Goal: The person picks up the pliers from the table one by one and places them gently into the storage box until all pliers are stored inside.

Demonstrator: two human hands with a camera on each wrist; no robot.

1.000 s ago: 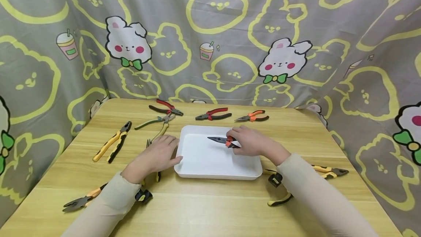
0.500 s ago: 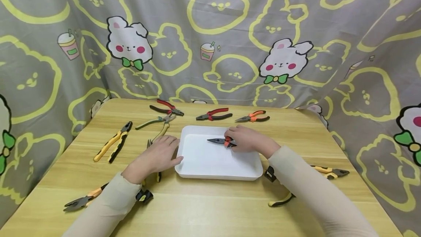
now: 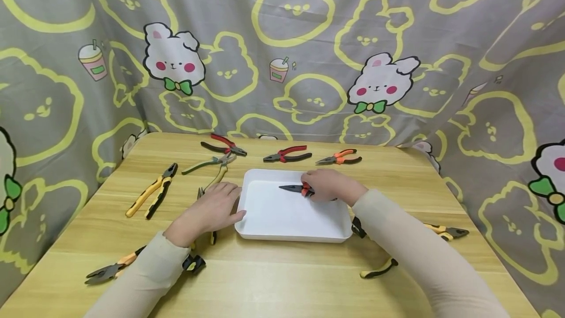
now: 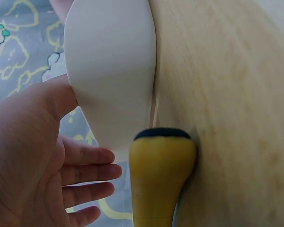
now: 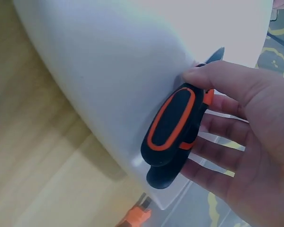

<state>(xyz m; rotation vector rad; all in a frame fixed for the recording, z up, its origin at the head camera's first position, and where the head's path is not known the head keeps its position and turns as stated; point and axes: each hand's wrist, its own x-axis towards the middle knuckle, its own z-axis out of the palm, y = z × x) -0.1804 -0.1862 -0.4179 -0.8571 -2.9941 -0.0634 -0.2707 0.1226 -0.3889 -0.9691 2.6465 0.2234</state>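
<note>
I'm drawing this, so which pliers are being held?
The black-and-orange pliers in the right hand, at the white tray; the other visible pliers lie on the table.

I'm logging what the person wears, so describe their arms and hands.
The left sleeve and right sleeve are long, plain and pale beige, with no print that I can make out. The left hand and right hand wear no gloves. A small black device shows by the left wrist, and another by the right.
</note>
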